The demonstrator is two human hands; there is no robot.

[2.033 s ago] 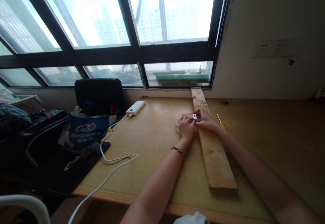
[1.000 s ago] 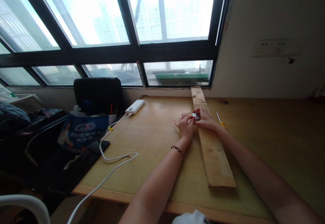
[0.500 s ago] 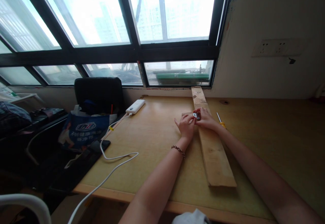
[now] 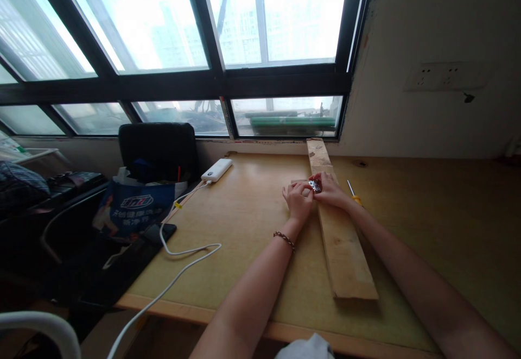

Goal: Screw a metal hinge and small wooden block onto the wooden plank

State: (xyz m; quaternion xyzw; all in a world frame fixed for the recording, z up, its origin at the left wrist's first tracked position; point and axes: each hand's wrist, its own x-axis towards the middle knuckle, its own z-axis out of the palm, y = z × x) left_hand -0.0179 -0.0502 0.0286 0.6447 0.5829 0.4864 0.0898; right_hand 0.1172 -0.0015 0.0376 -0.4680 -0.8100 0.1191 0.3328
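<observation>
One metal fitting (image 4: 315, 186), gripped by right hand (image 4: 330, 191); left hand (image 4: 299, 202) touching, grip unclear, presumably steadying; wooden plank (image 4: 345, 250) beneath right fingers (image 4: 321, 177).

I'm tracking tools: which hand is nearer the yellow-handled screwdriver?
Right. The right hand is just left of the screwdriver; the left hand is farther away, at the board's left side.

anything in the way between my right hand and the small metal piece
Nothing visible: your right hand already holds the metal piece, with your left hand close beside it. The yellow-handled tool lies off to the right.
</observation>
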